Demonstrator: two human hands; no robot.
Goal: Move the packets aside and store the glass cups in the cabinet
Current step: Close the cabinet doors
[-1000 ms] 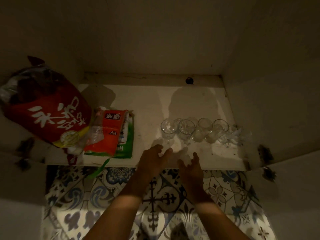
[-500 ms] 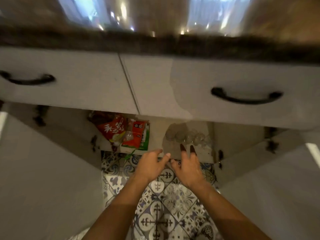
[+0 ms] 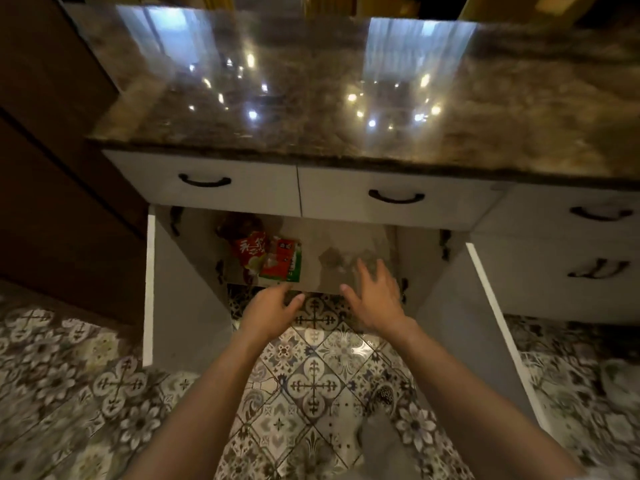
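Observation:
The low cabinet (image 3: 360, 237) under the counter stands with both doors swung wide. On the left of its shelf lie a large red packet (image 3: 250, 250) and a flatter red and green packet (image 3: 282, 261). The glass cups (image 3: 341, 259) show only as a dim blurred cluster on the shelf's right part. My left hand (image 3: 268, 308) hovers empty in front of the shelf's front edge, fingers loosely apart. My right hand (image 3: 375, 294) is spread open just in front of the cups, holding nothing.
A glossy marble counter (image 3: 346, 98) tops two drawers with dark handles (image 3: 396, 196). The left door (image 3: 149, 292) and right door (image 3: 498, 323) jut out over the patterned tile floor (image 3: 313, 382). More drawers sit at right, dark wood panelling at left.
The view has pulled back and risen from inside the cabinet to above the counter. Both hands have drawn back from the shelf and stay empty; cups and packets lie where they were.

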